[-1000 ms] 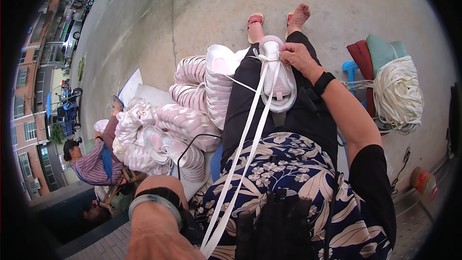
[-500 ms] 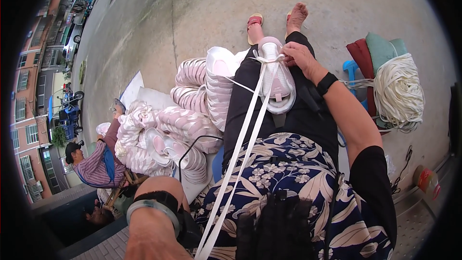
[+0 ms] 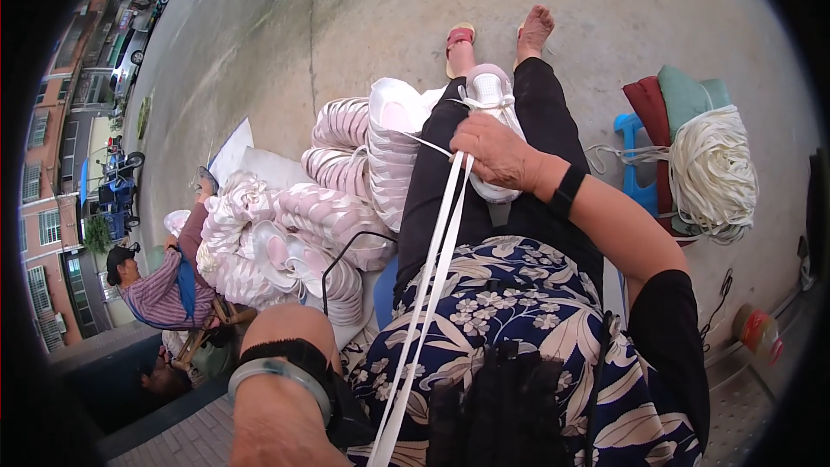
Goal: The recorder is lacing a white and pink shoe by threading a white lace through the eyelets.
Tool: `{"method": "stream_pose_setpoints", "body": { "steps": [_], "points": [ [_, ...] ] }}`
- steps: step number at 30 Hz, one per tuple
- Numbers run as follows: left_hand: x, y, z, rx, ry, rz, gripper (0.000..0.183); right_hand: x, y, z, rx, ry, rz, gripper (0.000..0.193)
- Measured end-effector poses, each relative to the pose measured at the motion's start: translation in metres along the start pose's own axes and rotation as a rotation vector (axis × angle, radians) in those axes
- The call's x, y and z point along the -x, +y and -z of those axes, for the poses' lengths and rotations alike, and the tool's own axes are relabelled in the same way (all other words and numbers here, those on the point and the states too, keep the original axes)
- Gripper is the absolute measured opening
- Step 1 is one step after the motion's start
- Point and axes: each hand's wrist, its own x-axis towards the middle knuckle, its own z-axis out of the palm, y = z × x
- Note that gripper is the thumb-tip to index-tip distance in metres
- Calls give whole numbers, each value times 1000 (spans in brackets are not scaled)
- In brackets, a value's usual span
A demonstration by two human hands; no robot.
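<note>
A pink-and-white sneaker upper [image 3: 488, 86] lies on my lap between my thighs, its toe pointing away from me. White shoelaces [image 3: 430, 272] run taut from it down toward the lower left edge. My right hand [image 3: 494, 151] is over the middle of the upper, fingers closed round the laces near the lacing. Of my left hand [image 3: 281, 432], drawn back at the bottom edge beside a bangle, only the back and wrist show; its fingers are cut off by the frame. The laces leave the picture close to it.
Nested stacks of similar uppers [image 3: 393, 169] lie left of my legs, beside a thin black frame [image 3: 346, 251]. At right, a bundle of white laces [image 3: 713, 173] rests with folded cloths [image 3: 683, 91] on a blue stool [image 3: 634, 151]. Another person [image 3: 169, 294] sits at far left.
My right hand has moved from the lacing's right side down and left onto the laces and closed round them. The left hand stays drawn back near the lower edge.
</note>
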Motion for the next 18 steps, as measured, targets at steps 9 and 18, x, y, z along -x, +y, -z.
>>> {"method": "stream_pose_setpoints", "body": {
  "steps": [9,18],
  "points": [
    [14,6,-5,27,122,62,18,39,-44,-14,-991,-455,-742,39],
    [15,20,1,-67,-5,-96,14,15,-31,-1,-694,-443,-397,24]
  ]
}}
